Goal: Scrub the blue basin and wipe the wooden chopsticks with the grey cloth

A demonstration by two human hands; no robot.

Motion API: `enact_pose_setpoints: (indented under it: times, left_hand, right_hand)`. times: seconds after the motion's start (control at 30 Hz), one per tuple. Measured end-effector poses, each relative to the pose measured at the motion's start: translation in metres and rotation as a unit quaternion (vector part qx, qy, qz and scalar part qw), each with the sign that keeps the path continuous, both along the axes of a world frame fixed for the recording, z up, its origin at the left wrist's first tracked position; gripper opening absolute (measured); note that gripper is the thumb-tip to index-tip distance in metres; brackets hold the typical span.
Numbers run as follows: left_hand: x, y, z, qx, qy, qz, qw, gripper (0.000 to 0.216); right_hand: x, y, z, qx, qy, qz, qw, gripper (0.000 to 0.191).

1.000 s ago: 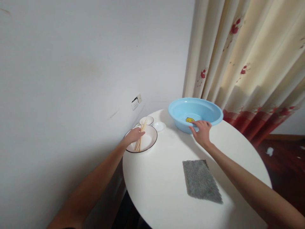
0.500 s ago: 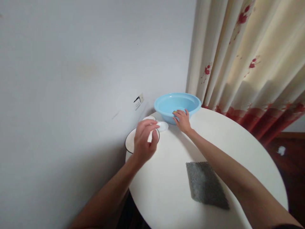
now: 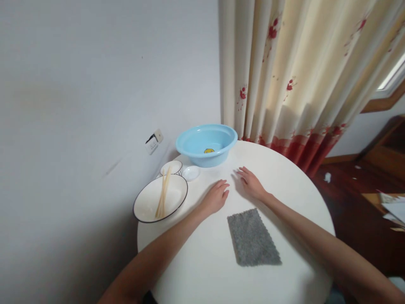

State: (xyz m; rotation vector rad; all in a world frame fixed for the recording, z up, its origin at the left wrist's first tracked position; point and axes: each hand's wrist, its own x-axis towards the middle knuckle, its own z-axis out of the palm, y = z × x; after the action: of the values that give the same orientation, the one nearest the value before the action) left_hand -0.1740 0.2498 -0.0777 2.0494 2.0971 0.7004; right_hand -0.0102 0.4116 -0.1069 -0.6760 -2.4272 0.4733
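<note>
Both my hands lie flat on the round white table (image 3: 284, 185), fingers stretched out, holding nothing. My left hand (image 3: 216, 197) rests just right of a white black-rimmed plate (image 3: 146, 206) with a pair of wooden chopsticks (image 3: 162, 197) lying across it. My right hand (image 3: 251, 185) lies a little to the right, in front of a light blue plastic basin (image 3: 206, 143). A grey cloth (image 3: 252, 236) lies flat on the table just below both hands.
A small white bowl (image 3: 171, 167) and a small white saucer (image 3: 191, 172) stand between the plate and the basin. A wall with a socket (image 3: 153, 140) is on the left, a cream curtain (image 3: 300, 76) with red flowers behind the table. Wooden floor on the right.
My right hand left the basin rim and came down flat on the table. My left hand, raised over the plate half a second ago, now lies flat beside it. The camera view shifted right.
</note>
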Motion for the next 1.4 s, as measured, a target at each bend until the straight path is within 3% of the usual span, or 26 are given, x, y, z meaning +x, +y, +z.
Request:
enact_pose_setpoints:
  times: [0.1,0.33,0.77,1.23,1.33,1.4]
  left_hand:
    - [-0.015,0.011,-0.011,-0.006,0.044,-0.012,0.999,0.043]
    - [-0.029,0.0,-0.016,-0.045,0.068,-0.029,0.996,0.048]
    - [-0.023,-0.003,-0.013,-0.058,0.08,-0.018,0.995,0.049]
    - [-0.022,-0.001,-0.016,-0.06,0.053,-0.016,0.997,0.048]
    - [-0.014,-0.003,-0.004,-0.045,0.06,-0.008,0.997,0.049]
    - [-0.005,-0.012,0.017,-0.011,0.073,-0.021,0.997,0.048]
  right_hand:
    - [0.012,-0.009,-0.01,0.031,-0.054,-0.04,0.997,0.044]
    - [0.018,-0.032,-0.004,0.07,-0.145,-0.018,0.987,0.047]
    - [0.024,-0.034,-0.004,0.068,-0.147,-0.016,0.987,0.048]
    - [0.027,-0.029,-0.011,0.053,-0.081,-0.004,0.995,0.045]
    - [0.026,-0.028,-0.005,0.038,-0.03,-0.015,0.999,0.046]
    - [0.027,-0.028,0.01,0.042,0.023,-0.035,0.998,0.046]
